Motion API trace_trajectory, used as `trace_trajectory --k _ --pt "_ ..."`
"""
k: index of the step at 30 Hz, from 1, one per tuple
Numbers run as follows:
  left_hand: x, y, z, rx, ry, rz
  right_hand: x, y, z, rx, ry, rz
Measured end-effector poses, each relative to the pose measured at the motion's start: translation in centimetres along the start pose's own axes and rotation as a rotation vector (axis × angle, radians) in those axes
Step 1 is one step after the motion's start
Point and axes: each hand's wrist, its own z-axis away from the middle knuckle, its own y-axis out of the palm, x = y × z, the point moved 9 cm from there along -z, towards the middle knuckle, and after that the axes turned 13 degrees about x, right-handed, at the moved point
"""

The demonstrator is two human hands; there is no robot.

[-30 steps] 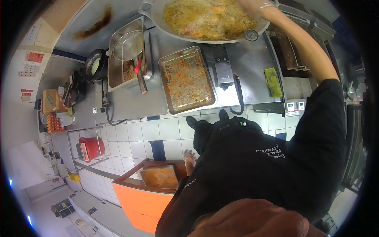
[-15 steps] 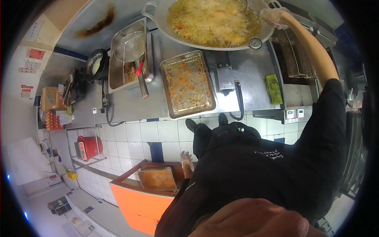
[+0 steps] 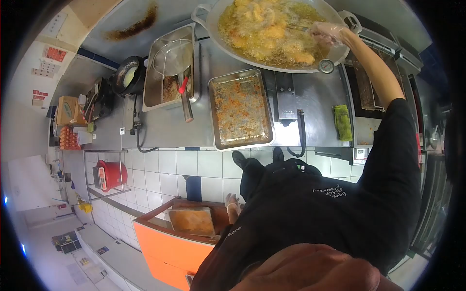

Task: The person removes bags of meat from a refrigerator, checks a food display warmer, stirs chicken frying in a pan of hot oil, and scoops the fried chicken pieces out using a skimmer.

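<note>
My right hand [image 3: 326, 33], in a clear plastic glove, reaches over a large wok [image 3: 213, 34] of bubbling oil. It grips a thin metal utensil [image 3: 297, 27], whose tip lies among golden battered pieces [image 3: 272, 33]; steam and foam obscure its exact shape. A dial thermometer [image 3: 326, 66] sits at the wok's near rim. My left hand [image 3: 233, 200], also gloved, hangs low at my side with fingers apart and nothing visible in it. Close by it is an orange cabinet [image 3: 170, 247] with a metal tray of orange-brown coating [image 3: 192, 220] inside.
A crumb-strewn metal tray [image 3: 241, 109] lies on the steel counter. Left of it, a wire strainer [image 3: 173, 57] rests across a deep pan [image 3: 194, 92]. A green cloth [image 3: 342, 123] is at the right, near a fryer basket [image 3: 371, 94]. A red bucket [image 3: 116, 174] stands at left.
My right hand has moved from the wok's right rim inward over the oil. More golden pieces show at the surface. My left hand stays low, and the whole view has shifted slightly.
</note>
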Motion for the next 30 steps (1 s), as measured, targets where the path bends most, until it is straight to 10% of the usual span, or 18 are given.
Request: trace_trajectory --k 14,20,23,28,30 --pt "-3.3 1.8 0.8 0.032 0.029 -0.072 -1.4 -1.2 5.5 -0.26 -0.182 -0.27" --pt "-3.0 1.7 -0.5 0.038 0.046 -0.11 -0.3 -3.5 6.8 -0.484 -0.125 0.163" --pt "-2.0 1.6 -1.5 0.052 0.016 -0.095 4.2 0.3 5.5 -0.18 -0.535 1.191" --pt "-1.0 1.7 -1.8 0.074 0.016 -0.02 4.7 1.4 4.7 -0.404 0.261 1.228" --pt "-1.3 1.9 -1.4 0.051 0.014 -0.089 3.5 1.5 3.1 -0.41 0.265 1.307"
